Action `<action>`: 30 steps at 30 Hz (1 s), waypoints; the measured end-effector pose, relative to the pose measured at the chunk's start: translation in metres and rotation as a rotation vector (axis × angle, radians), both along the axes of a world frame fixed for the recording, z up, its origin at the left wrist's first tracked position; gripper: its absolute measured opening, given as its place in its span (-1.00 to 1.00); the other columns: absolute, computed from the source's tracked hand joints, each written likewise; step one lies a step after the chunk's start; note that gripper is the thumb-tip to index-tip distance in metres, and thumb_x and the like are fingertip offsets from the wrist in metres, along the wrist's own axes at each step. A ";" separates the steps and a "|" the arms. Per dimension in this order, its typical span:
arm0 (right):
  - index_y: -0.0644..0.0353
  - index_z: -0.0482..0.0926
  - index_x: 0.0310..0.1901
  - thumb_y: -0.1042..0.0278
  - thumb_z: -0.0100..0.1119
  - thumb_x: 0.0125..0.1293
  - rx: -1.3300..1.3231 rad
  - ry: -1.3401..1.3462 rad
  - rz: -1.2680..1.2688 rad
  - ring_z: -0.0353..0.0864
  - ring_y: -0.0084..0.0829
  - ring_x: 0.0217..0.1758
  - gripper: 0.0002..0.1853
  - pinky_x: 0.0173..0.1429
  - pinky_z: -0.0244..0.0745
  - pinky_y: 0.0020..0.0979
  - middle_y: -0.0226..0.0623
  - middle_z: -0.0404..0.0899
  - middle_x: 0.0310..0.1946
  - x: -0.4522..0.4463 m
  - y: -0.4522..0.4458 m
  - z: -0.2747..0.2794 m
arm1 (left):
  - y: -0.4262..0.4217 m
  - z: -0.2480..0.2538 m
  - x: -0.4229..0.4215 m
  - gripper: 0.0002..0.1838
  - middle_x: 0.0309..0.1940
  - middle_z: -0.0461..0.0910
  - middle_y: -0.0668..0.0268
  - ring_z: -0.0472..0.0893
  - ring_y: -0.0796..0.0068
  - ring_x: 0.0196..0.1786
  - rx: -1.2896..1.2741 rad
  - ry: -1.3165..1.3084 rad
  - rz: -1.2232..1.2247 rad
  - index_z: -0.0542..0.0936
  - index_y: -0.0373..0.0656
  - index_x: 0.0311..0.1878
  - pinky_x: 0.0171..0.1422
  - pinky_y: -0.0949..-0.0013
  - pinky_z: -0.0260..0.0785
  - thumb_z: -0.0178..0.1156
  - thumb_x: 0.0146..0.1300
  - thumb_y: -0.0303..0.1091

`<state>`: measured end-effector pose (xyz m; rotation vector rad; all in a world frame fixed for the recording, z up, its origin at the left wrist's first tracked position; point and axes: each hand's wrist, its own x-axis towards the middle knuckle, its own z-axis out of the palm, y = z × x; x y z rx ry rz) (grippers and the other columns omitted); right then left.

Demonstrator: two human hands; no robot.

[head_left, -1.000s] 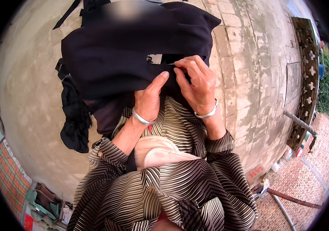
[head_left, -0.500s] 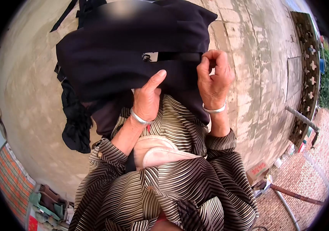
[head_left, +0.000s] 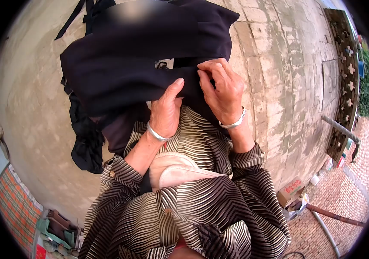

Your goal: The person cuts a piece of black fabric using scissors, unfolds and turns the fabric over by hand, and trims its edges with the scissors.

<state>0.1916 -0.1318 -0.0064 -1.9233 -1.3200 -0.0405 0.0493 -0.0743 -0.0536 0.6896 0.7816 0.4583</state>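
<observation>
A dark garment [head_left: 119,69] lies over my lap, with a slit-like gap [head_left: 164,64] between its folds near the middle. My left hand [head_left: 165,113] grips the near edge of this cloth, thumb on top and the fingers hidden underneath. Over the cloth, just right of the gap, my right hand [head_left: 222,88] is held in a pinch, thumb and forefinger close together. Whatever is between those fingertips is too small to make out. Each wrist wears a silver bangle.
Bunched black fabric [head_left: 87,146] hangs at the garment's left side. Around me is a worn concrete floor [head_left: 279,99]. To the right are a cardboard box [head_left: 291,191], a pipe [head_left: 340,129] and a patterned block wall [head_left: 344,86]. A plaid cloth [head_left: 16,207] lies at lower left.
My right hand has moved left, from the garment's right edge to over the cloth beside the gap. My left hand stays in nearly the same place, holding the cloth.
</observation>
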 end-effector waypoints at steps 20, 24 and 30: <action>0.22 0.49 -0.35 0.65 0.24 -0.09 -0.060 -0.310 0.153 0.54 -0.35 -0.50 -0.78 -0.49 0.41 -0.40 -0.34 0.48 -0.49 0.014 0.009 -0.007 | -0.007 -0.030 -0.020 -0.64 0.12 0.53 0.25 0.46 0.48 0.22 0.547 0.025 -0.148 0.46 -0.27 0.23 0.42 0.30 0.26 0.10 0.38 -0.53; 0.19 0.43 -0.43 0.61 0.20 -0.10 0.003 -0.206 0.088 0.49 -0.33 -0.53 -0.82 -0.51 0.39 -0.35 -0.29 0.37 -0.55 0.012 0.012 -0.009 | -0.005 -0.011 -0.018 -0.58 0.15 0.50 0.25 0.44 0.47 0.24 0.958 0.289 -0.288 0.42 -0.29 0.26 0.40 0.29 0.30 0.07 0.34 -0.67; 0.25 0.45 -0.42 0.73 0.12 0.03 0.100 0.192 -0.164 0.43 -0.43 -0.66 -0.85 -0.53 0.33 -0.47 -0.30 0.41 -0.59 0.014 0.007 0.004 | -0.007 -0.019 -0.014 -0.65 0.14 0.53 0.20 0.45 0.47 0.26 0.679 0.098 -0.174 0.45 -0.29 0.22 0.42 0.31 0.26 0.06 0.38 -0.58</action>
